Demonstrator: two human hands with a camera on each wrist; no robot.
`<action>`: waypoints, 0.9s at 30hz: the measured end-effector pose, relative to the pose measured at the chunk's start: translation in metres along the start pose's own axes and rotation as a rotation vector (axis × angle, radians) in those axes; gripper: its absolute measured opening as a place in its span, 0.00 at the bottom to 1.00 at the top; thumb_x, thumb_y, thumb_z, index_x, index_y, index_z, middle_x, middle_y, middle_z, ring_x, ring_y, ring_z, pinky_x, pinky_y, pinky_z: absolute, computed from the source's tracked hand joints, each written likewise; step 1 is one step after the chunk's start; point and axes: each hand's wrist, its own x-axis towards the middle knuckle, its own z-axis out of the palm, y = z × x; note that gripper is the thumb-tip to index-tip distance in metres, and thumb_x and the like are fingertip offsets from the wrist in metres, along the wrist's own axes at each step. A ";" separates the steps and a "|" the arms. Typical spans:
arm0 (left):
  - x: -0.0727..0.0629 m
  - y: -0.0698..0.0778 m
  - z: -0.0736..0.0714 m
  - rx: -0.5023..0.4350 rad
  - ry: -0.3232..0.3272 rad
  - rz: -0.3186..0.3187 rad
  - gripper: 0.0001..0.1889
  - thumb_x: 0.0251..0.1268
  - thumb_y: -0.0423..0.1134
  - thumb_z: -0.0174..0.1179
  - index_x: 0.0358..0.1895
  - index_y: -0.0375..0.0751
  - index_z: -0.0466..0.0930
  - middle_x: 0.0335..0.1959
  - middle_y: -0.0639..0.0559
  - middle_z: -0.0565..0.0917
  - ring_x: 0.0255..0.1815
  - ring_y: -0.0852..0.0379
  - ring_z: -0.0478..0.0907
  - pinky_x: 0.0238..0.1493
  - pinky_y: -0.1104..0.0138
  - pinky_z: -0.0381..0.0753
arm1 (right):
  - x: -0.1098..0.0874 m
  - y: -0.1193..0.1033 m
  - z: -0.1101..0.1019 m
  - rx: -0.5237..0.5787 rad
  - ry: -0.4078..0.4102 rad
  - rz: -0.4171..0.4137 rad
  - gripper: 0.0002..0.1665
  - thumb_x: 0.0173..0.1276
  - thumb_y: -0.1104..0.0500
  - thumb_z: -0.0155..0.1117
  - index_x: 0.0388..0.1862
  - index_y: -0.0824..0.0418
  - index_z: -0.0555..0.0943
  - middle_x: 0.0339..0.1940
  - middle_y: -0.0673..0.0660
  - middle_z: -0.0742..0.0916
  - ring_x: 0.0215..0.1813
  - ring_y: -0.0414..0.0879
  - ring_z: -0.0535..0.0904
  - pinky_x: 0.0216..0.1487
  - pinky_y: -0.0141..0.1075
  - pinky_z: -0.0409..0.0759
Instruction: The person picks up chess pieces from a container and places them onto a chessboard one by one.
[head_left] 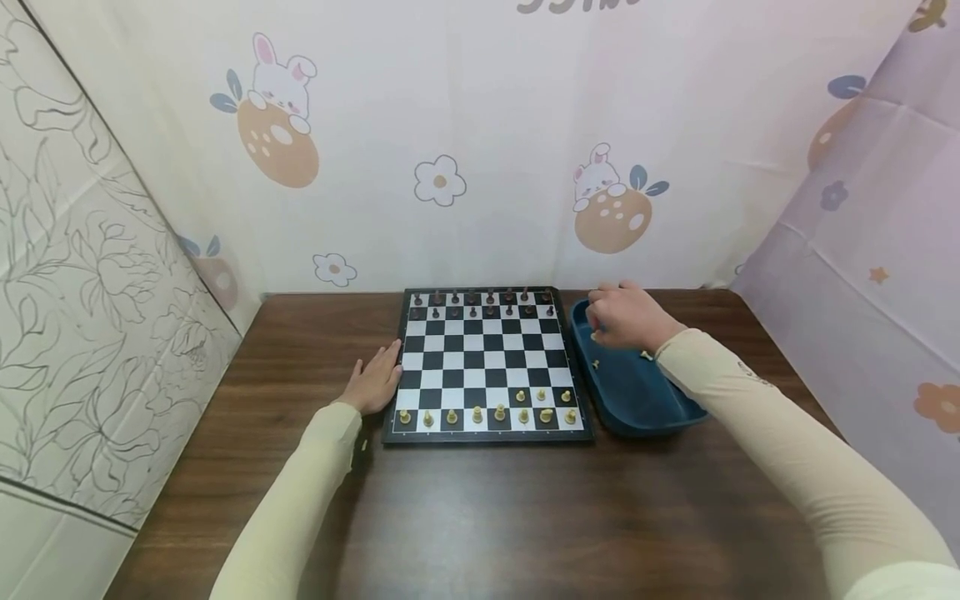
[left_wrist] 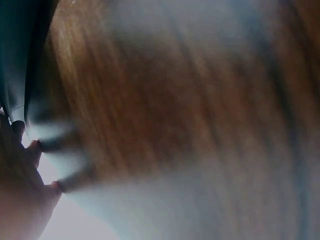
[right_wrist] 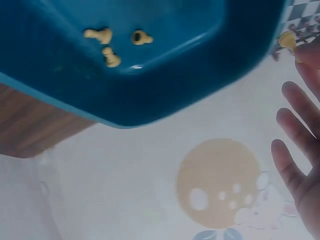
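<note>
My right hand [head_left: 630, 317] is over the far part of a blue tray [head_left: 637, 404]. In the right wrist view, its thumb and finger pinch a pale yellow chess pawn [right_wrist: 287, 41], and the other fingers are spread. Several more pawns [right_wrist: 111, 58] lie in the tray. My left hand [head_left: 377, 380] rests beside the left edge of the chessboard [head_left: 483, 360], fingers straight, touching the edge. Dark pieces [head_left: 491, 297] fill the board's two far rows. Pale pieces [head_left: 477, 414] line the near row, with three pale pawns [head_left: 541, 395] ahead of it at the right.
The board and tray stand side by side on a brown wooden table [head_left: 480, 517]. A curtain [head_left: 495, 117] printed with rabbits hangs behind the table. At the left is a wall panel [head_left: 82, 275] with line-drawn flowers.
</note>
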 end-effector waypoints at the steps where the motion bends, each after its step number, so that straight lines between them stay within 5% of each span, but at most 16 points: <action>1: 0.000 0.000 0.000 0.000 0.000 -0.001 0.30 0.78 0.45 0.32 0.77 0.40 0.40 0.77 0.44 0.48 0.76 0.44 0.43 0.69 0.40 0.35 | 0.002 -0.003 -0.003 -0.004 0.001 -0.005 0.08 0.49 0.56 0.75 0.19 0.54 0.83 0.25 0.50 0.78 0.33 0.48 0.71 0.34 0.43 0.70; 14: 0.000 0.000 -0.001 -0.005 -0.006 0.003 0.30 0.78 0.45 0.32 0.77 0.40 0.40 0.77 0.44 0.47 0.76 0.44 0.42 0.69 0.40 0.35 | 0.034 -0.069 -0.013 -0.025 -0.020 -0.168 0.03 0.51 0.56 0.73 0.24 0.51 0.85 0.31 0.48 0.81 0.37 0.46 0.73 0.39 0.41 0.71; 21: 0.000 0.000 -0.001 0.005 -0.009 -0.003 0.30 0.78 0.45 0.32 0.77 0.40 0.40 0.77 0.45 0.47 0.76 0.44 0.42 0.69 0.40 0.35 | 0.048 -0.107 0.002 -0.010 -0.015 -0.319 0.03 0.53 0.56 0.72 0.28 0.52 0.87 0.33 0.47 0.82 0.37 0.43 0.73 0.37 0.39 0.70; 27: 0.000 0.000 0.000 0.002 -0.004 -0.008 0.30 0.78 0.45 0.33 0.77 0.40 0.40 0.77 0.45 0.47 0.76 0.45 0.42 0.69 0.40 0.34 | 0.055 -0.126 0.014 -0.003 -0.062 -0.362 0.04 0.55 0.56 0.71 0.30 0.51 0.88 0.35 0.47 0.83 0.37 0.43 0.71 0.36 0.37 0.69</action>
